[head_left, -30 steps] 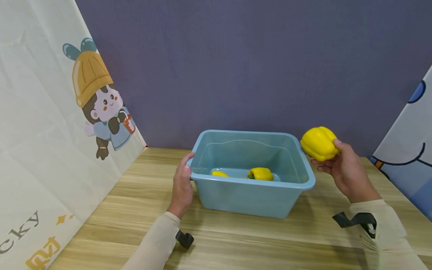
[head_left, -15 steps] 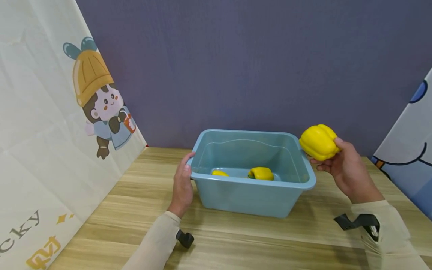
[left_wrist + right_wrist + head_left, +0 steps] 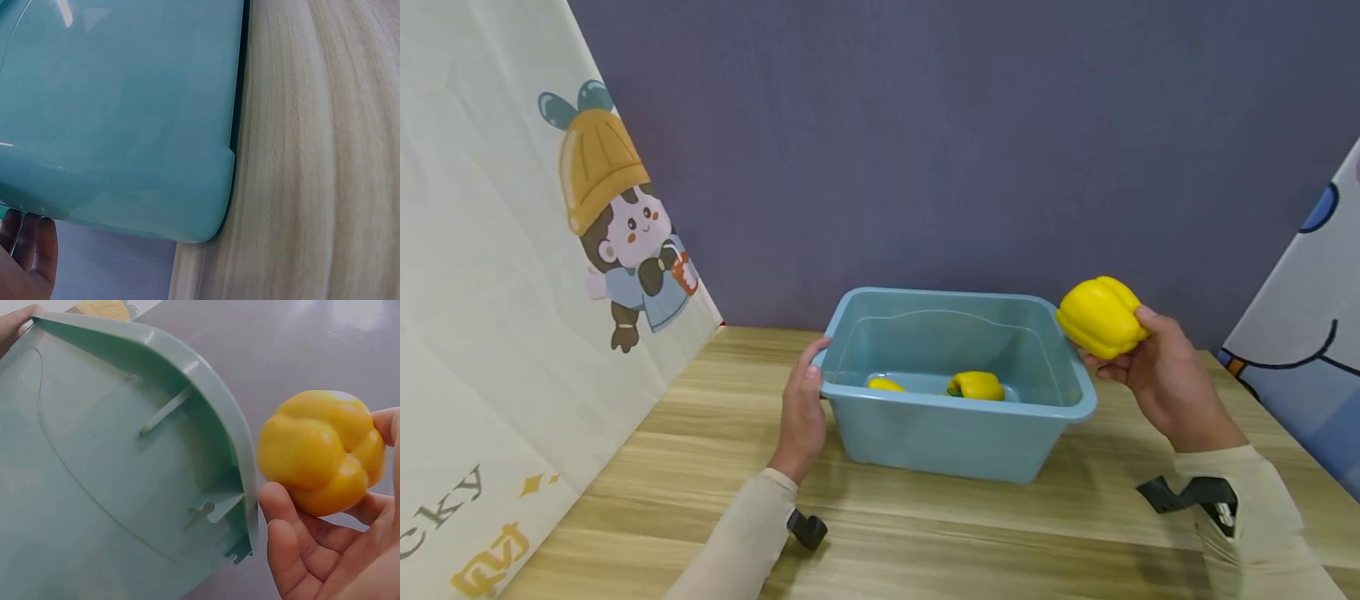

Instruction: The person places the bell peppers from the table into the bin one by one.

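A blue-green plastic bin (image 3: 940, 437) stands on the wooden table. My left hand (image 3: 801, 408) grips its left rim; in the left wrist view, fingers (image 3: 44, 250) of that hand curl at the bin's edge. Held in my right hand (image 3: 1176, 383) is a yellow bell pepper (image 3: 1101, 318), beside and slightly above the bin's right rim. The right wrist view shows thumb and fingers around this pepper (image 3: 322, 452), its lobed end facing the camera. Inside the bin lie another yellow bell pepper (image 3: 977, 386) and a yellow piece (image 3: 886, 384), mostly hidden by the front wall.
Behind the bin rises a dark grey-purple panel (image 3: 880, 150). A white sheet with a cartoon figure (image 3: 625, 217) borders the table on the left, and a printed sheet (image 3: 1307, 333) on the right. Wood tabletop (image 3: 925, 533) extends in front of the bin.
The right hand and its pepper have shifted slightly left, closer over the bin's right rim. The left hand keeps its hold on the bin.
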A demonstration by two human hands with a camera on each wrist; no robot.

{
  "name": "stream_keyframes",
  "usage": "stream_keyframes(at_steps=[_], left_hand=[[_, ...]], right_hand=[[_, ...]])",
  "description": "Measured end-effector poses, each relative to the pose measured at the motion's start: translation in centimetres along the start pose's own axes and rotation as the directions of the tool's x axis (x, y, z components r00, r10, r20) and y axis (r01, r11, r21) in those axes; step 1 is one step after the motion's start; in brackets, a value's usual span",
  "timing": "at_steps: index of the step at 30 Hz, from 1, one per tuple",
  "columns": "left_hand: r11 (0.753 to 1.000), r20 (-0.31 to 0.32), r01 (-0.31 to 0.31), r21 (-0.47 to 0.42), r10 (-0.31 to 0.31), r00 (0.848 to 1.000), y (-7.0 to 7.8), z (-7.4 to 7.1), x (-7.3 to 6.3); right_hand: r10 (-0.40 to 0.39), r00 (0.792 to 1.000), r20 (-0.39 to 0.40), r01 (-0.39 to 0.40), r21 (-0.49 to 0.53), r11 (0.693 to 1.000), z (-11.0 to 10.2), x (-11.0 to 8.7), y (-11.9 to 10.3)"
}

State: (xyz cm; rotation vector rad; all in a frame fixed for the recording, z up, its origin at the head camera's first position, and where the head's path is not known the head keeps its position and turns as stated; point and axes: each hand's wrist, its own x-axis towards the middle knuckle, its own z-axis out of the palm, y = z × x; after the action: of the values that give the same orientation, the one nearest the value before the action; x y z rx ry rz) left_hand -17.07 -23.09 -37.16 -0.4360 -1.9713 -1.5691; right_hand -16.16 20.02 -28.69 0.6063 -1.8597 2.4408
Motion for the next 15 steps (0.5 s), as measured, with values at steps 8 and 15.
stream_keyframes(at_steps=[8, 15], left_hand=[[1.0, -0.009, -0.004, 0.003, 0.004, 1.0, -0.07, 0.05, 0.0], [1.0, -0.005, 0.001, 0.01, -0.001, 1.0, -0.21, 0.04, 0.03]], right_hand=[[-0.041, 0.998, 0.041, 0.041, -0.005, 0.999, 0.39, 0.02, -0.07], [-0.021, 0.997, 0.075, 0.024, -0.034, 0.999, 0.53, 0.4, -0.68]])
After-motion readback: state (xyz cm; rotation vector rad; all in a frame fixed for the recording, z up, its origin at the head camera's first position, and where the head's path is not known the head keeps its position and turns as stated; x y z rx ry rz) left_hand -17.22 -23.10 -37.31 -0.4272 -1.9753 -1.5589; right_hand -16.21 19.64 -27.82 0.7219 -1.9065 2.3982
